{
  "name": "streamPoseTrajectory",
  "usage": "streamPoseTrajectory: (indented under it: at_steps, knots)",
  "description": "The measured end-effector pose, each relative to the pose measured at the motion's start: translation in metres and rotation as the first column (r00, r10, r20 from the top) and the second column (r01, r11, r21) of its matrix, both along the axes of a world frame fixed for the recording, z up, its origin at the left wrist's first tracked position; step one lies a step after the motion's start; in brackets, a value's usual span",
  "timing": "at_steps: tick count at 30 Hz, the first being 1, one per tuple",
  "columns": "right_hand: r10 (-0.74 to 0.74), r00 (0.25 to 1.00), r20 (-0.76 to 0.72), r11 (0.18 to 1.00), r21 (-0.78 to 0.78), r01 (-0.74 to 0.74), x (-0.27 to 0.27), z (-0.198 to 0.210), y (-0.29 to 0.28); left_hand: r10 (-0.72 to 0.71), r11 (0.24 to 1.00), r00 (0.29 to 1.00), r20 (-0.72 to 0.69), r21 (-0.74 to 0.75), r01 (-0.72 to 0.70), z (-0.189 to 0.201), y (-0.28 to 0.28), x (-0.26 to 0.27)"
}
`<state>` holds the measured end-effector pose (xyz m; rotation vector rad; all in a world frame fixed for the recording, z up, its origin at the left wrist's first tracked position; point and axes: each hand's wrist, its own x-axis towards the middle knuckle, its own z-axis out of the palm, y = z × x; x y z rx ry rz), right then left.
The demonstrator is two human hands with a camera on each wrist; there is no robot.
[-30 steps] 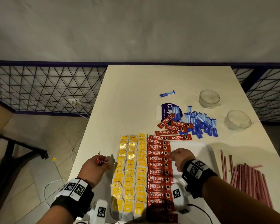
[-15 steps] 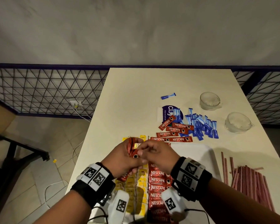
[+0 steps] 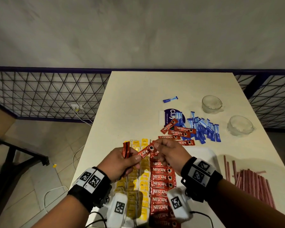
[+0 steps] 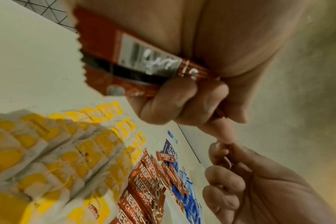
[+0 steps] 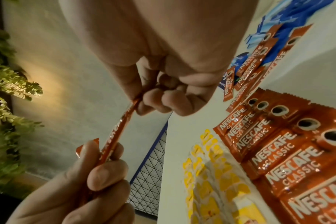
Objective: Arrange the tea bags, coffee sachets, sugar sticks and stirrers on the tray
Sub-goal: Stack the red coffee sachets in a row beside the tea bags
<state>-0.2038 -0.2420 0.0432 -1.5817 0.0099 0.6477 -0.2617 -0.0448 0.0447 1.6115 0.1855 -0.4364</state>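
Both your hands have lifted off the rows and met above the near end of the tray since a second ago, when the right lay flat on the coffee column. Your left hand (image 3: 122,163) now curls round a small bunch of coffee sachets (image 3: 126,151) standing upright out of its fist, while its thumb and forefinger pinch one end of a single sachet (image 3: 146,152). Your right hand (image 3: 170,156) pinches the other end between thumb and fingertips, the rest of its fingers tucked in.

That sachet looks light, thin and foil-slick, and it bends easily in the middle; I judge the crimped ends are your best hold, as you have it now.

Below your wrists run the laid rows: tea bags (image 3: 138,186) under the left, coffee (image 3: 161,185) under the right, on the white tray (image 3: 204,155). Beyond your fingers lie loose coffee sachets and blue sugar sticks (image 3: 202,129); stirrers (image 3: 252,181) sit to the right of your right forearm.
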Motion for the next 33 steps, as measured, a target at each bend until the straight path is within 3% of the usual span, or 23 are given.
streamPoseTrajectory:
  at_steps: [8, 15, 21, 26, 33]
  knots:
    - [-0.033, 0.999, -0.037, 0.999, -0.037, 0.031, 0.006, -0.008, -0.010, 0.201, 0.977, 0.979, 0.020, 0.074, -0.202, -0.009, 0.000, 0.009]
    - [-0.288, 0.933, -0.216, 0.949, -0.197, 0.247, 0.008, -0.047, -0.064, 0.405, 0.855, 0.914, -0.007, 0.358, -0.376, -0.048, 0.045, -0.004]
    - [-0.292, 0.895, -0.338, 0.931, -0.314, 0.186, -0.008, -0.076, -0.071, 0.430, 0.820, 0.900, -0.078, 0.450, -0.352, -0.068, 0.056, -0.027]
    - [-0.233, 0.952, -0.200, 0.898, -0.419, 0.132, -0.009, -0.088, -0.062, 0.410, 0.817, 0.907, -0.097, 0.481, -0.318, -0.070, 0.057, -0.031]
    - [-0.201, 0.958, -0.207, 0.861, -0.503, 0.072, -0.005, -0.091, -0.058, 0.374, 0.794, 0.923, -0.090, 0.545, -0.269, -0.066, 0.055, -0.035]
